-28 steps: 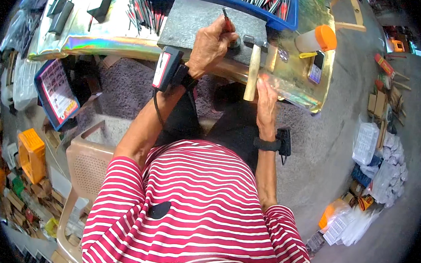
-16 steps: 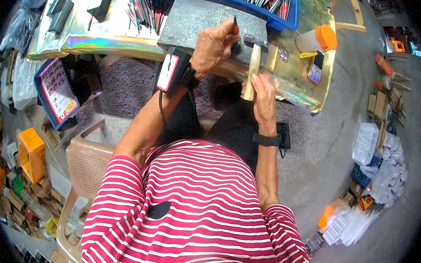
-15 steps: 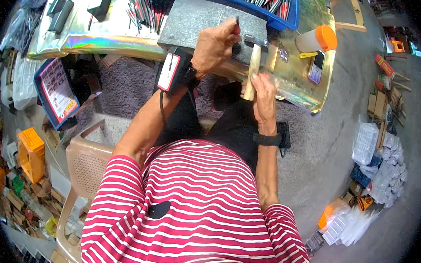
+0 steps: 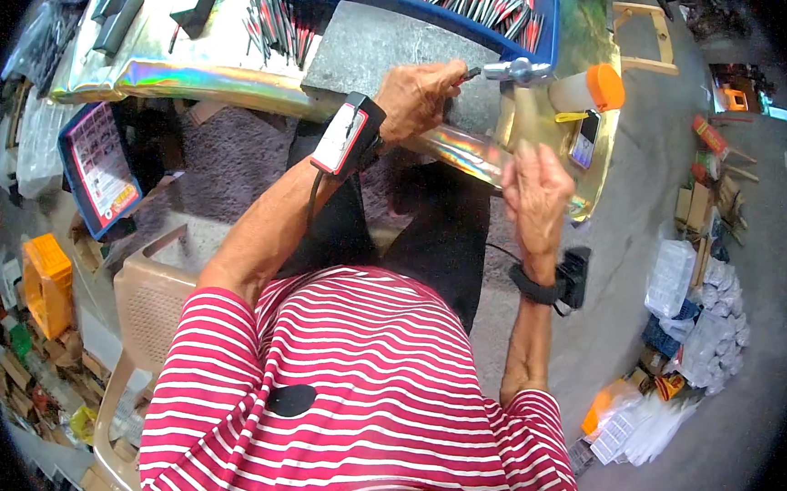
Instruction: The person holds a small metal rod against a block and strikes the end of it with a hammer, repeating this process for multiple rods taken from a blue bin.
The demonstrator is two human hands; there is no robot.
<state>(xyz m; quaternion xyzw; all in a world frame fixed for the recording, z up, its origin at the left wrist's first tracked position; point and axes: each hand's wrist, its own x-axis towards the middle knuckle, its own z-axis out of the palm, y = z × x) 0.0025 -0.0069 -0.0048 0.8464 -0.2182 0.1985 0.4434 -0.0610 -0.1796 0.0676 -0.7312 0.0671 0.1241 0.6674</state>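
Observation:
My left hand (image 4: 414, 101) is closed at the edge of a grey metal block (image 4: 380, 39). From its fingertips sticks out a small black-and-red rod (image 4: 466, 75), mostly hidden by the fingers. Right of it, my right hand (image 4: 538, 190) is closed around the lower end of a hammer's pale wooden handle (image 4: 530, 118), which is smeared by motion. The shiny steel hammer head (image 4: 518, 70) is just right of the rod's tip, over the block's right edge.
Behind the block stands a blue tray (image 4: 401, 6) full of slim black-and-red rods. A bundle of similar rods (image 4: 276, 29) lies left of the block. At the right are an orange-lidded jar (image 4: 587, 88) and a phone (image 4: 585, 138). A beige plastic chair (image 4: 147, 306) stands at the left.
My right hand has swung the hammer to the right, and its head has turned and shifted right. My left hand, with the rod, has moved slightly right and down.

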